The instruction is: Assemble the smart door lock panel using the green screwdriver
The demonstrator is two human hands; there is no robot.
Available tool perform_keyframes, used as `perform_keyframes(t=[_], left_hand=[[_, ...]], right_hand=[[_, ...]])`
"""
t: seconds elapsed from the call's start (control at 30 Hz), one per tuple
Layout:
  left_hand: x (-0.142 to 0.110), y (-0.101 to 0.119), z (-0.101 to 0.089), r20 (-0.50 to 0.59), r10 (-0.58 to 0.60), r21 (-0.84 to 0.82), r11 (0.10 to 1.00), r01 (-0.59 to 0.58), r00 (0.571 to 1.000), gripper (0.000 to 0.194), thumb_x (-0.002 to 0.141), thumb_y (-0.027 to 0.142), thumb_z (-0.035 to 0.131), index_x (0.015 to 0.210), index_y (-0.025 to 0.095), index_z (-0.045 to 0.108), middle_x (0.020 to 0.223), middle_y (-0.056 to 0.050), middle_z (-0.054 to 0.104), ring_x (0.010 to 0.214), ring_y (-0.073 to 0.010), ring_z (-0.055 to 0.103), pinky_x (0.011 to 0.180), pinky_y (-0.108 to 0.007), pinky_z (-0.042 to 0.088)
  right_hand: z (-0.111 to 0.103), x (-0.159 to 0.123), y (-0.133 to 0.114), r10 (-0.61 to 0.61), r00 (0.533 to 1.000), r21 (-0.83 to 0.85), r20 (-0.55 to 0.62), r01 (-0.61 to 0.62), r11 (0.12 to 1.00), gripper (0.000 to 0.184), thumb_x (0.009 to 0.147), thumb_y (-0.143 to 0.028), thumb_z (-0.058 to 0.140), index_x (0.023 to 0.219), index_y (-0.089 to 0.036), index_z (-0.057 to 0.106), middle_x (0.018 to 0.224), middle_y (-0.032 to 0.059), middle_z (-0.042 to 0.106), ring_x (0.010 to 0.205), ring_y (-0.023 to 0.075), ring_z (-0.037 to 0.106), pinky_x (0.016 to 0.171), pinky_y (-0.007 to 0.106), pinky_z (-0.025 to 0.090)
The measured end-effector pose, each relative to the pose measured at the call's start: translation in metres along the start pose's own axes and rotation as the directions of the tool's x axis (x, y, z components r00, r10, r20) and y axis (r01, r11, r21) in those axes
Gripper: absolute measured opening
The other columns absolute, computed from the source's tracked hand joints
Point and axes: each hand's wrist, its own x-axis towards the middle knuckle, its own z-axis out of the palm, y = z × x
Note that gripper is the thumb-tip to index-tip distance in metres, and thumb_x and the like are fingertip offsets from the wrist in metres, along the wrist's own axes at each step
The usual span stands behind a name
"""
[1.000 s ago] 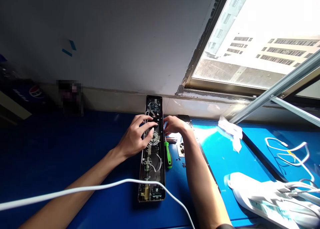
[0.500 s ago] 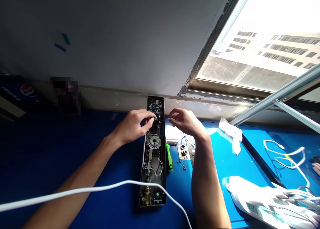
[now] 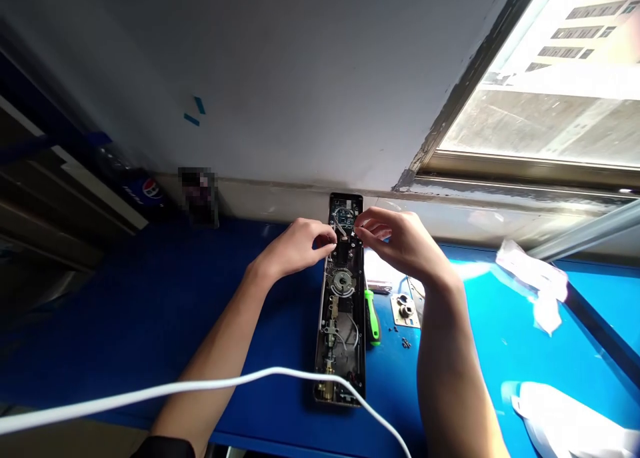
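A long, narrow black housing [image 3: 343, 351], like an opened electronic door lock, lies with its inside facing up. It holds a circuit board [image 3: 345, 217], a round metal disc [image 3: 343, 282] and a brass-coloured cylinder [image 3: 327, 385]. My left hand [image 3: 305, 245] is at the housing's left edge below the board, thumb and forefinger pinched together. Across from it, my right hand [image 3: 393, 235] has its fingertips closed at the right edge beside the board. Between them a thin cable [image 3: 340, 228] runs down from the board. Whatever the fingertips hold is too small to make out.
A green-handled screwdriver [image 3: 372, 319] lies right of the housing, with a square metal plate [image 3: 405, 311] and several small black screws [image 3: 406, 343] beyond. A white cable [image 3: 270, 373] crosses in front. Clear plastic wrapping [image 3: 533, 278] lies right; a wall [image 3: 280, 111] stands behind.
The view has turned left, so everything sits further right. My left hand has drawn back to the housing's left edge. My right hand has come in to its right edge, and the cable now shows.
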Motion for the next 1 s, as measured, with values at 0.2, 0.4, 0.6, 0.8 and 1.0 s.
perform_keyframes(t=[0.2, 0.4, 0.6, 0.8, 1.0], left_hand=[[-0.001, 0.002, -0.007, -0.025, -0.029, 0.037, 0.999, 0.030, 0.999, 0.012, 0.094, 0.021, 0.067, 0.099, 0.020, 0.078, 0.092, -0.002, 0.078, 0.081, -0.0177, 0.071, 0.076, -0.028, 0.051], [0.000, -0.003, -0.006, -0.092, -0.088, 0.067, 0.993, 0.094, 0.992, 0.019, 0.099, 0.029, 0.060, 0.104, 0.021, 0.077, 0.099, -0.004, 0.079, 0.087, -0.0205, 0.072, 0.080, -0.030, 0.052], [0.004, -0.004, 0.005, -0.155, -0.171, 0.073, 0.980, 0.184, 0.973, 0.027, 0.104, 0.031, 0.051, 0.117, 0.026, 0.073, 0.097, -0.003, 0.080, 0.087, -0.0227, 0.075, 0.078, -0.031, 0.052], [0.005, -0.011, 0.009, -0.225, -0.227, -0.009, 0.973, 0.230, 0.948, 0.034, 0.105, 0.032, 0.047, 0.128, 0.025, 0.070, 0.092, -0.003, 0.080, 0.082, -0.0220, 0.077, 0.078, -0.030, 0.056], [0.007, -0.021, 0.014, -0.201, -0.241, -0.178, 0.962, 0.207, 0.949, 0.040, 0.105, 0.034, 0.045, 0.141, 0.027, 0.061, 0.092, -0.003, 0.080, 0.081, -0.0215, 0.077, 0.077, -0.030, 0.059]], right_hand=[[0.005, 0.004, 0.008, -0.025, 0.999, 0.008, -0.042, 0.025, 1.000, 0.010, 0.093, -0.022, 0.064, 0.090, -0.021, 0.073, 0.082, 0.0007, 0.077, 0.070, 0.0127, 0.070, 0.069, 0.027, 0.059], [0.019, 0.014, 0.012, -0.066, 0.994, -0.026, -0.083, 0.064, 0.998, 0.011, 0.092, -0.018, 0.063, 0.088, -0.021, 0.073, 0.080, -0.0005, 0.074, 0.070, 0.0123, 0.066, 0.069, 0.027, 0.055], [0.051, 0.026, 0.020, -0.097, 0.983, -0.184, -0.159, 0.067, 0.981, 0.013, 0.091, -0.022, 0.069, 0.101, -0.021, 0.078, 0.098, 0.0089, 0.068, 0.099, 0.0259, 0.062, 0.087, 0.040, 0.055], [0.072, 0.031, 0.027, -0.106, 0.968, -0.274, -0.226, 0.041, 0.961, 0.021, 0.094, -0.023, 0.062, 0.106, -0.023, 0.080, 0.115, 0.0132, 0.064, 0.109, 0.0304, 0.055, 0.097, 0.047, 0.053], [0.074, 0.031, 0.031, -0.133, 0.965, -0.313, -0.226, 0.057, 0.948, 0.024, 0.091, -0.022, 0.064, 0.109, -0.023, 0.082, 0.137, 0.0151, 0.059, 0.121, 0.0364, 0.049, 0.102, 0.056, 0.049]])
